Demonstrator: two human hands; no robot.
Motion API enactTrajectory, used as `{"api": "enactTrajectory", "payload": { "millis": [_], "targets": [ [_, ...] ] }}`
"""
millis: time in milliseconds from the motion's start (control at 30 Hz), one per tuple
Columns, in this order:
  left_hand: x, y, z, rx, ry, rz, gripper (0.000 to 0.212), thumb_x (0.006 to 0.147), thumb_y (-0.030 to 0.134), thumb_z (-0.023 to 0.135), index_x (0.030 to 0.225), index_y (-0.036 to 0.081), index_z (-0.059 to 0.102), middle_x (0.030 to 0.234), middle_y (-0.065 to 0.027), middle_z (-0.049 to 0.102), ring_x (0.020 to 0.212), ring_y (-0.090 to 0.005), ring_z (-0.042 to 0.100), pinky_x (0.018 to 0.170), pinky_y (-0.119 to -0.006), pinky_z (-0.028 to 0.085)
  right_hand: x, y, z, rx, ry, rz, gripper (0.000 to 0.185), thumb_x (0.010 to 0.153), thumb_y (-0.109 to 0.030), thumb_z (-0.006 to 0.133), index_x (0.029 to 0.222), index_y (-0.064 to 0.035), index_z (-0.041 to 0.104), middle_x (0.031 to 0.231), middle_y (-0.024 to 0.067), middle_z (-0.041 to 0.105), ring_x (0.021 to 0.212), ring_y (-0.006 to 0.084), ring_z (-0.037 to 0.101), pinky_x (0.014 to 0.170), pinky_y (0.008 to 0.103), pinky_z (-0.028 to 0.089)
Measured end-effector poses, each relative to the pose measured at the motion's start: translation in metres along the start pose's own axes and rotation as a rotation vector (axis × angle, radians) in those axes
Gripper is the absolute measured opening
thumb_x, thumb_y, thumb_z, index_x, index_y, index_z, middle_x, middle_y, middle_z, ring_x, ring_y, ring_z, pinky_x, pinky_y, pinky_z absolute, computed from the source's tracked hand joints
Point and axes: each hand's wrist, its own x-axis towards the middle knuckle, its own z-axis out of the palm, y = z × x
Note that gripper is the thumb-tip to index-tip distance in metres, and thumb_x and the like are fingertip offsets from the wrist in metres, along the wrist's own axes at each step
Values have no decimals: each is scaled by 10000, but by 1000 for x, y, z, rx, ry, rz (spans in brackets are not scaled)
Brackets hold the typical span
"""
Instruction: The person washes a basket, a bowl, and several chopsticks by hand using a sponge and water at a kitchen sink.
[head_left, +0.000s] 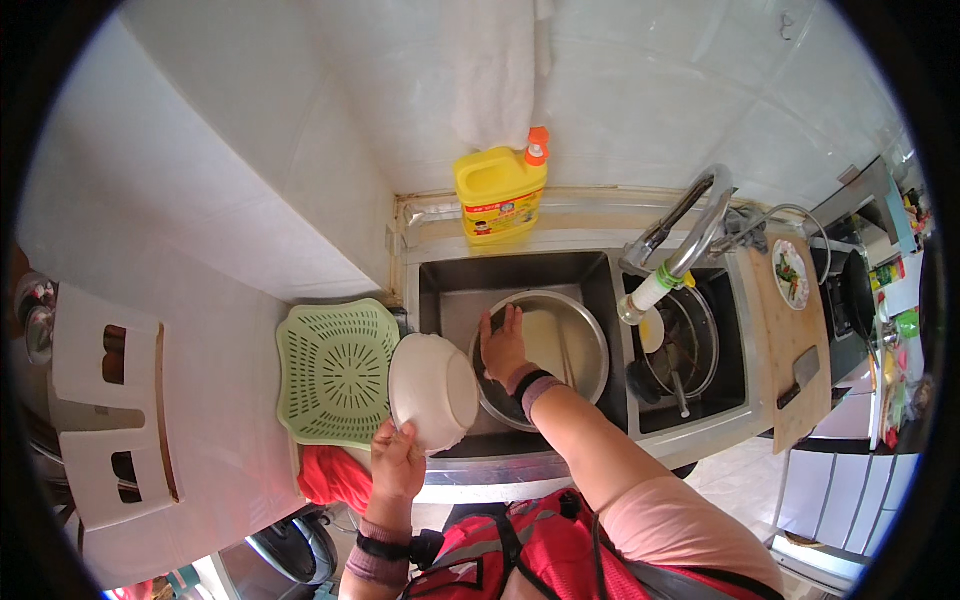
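Observation:
My left hand (398, 459) grips the rim of a white bowl (433, 394), which is tipped on its side with its base turned to the right. The bowl is between a light green plastic drainer basket (341, 367) and the left sink basin (450, 300). Over the left part of a round stainless steel bowl (592, 337) in that basin is my right hand (502, 345), fingers apart and holding nothing visible. Cloudy liquid lies in the steel bowl, with what look like chopsticks (564, 352) in it. Whether my right fingers touch the steel bowl cannot be made out.
A chrome faucet (705, 217) arches over the right basin, where a pot (705, 337) holds utensils. Yellow detergent jug (500, 199) stands behind the sink. Rightward, a cutting board (780, 360) carries a cleaver (805, 369) and a plate of food (790, 275). A red cloth (334, 476) hangs below the basket.

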Motion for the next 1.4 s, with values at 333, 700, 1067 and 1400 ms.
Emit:
{"api": "enactTrajectory", "payload": {
  "millis": [333,700,1067,1400],
  "targets": [
    [9,-9,-14,19,-13,-13,254,920,96,558,1157,12,591,1131,-76,645,1041,-181,608,956,-332,458,-30,-3,26,349,44,-184,250,854,-200,489,986,-107,679,1022,86,654,1129,272,494,1037,631,234],
    [-1,3,3,17,-29,-11,251,912,96,577,1151,21,584,1069,-52,651,911,-135,607,798,-260,466,-12,37,-11,1895,209,334,144,877,-119,531,997,-59,582,959,208,633,808,406,594,731,438,507],
    [6,-24,2,118,-73,-76,209,911,102,566,1096,14,608,1057,-66,653,968,-169,620,899,-303,480,-30,105,195,644,-363,259,372,824,-288,562,1051,4,608,1099,225,629,999,405,609,877,437,480],
    [-6,-22,19,222,-116,-91,197,910,60,574,1091,3,627,1001,-60,671,878,-126,627,804,-251,493,-79,68,78,1362,-553,593,231,850,-117,541,1022,33,579,945,225,605,821,351,626,745,417,511]
  ]
}}
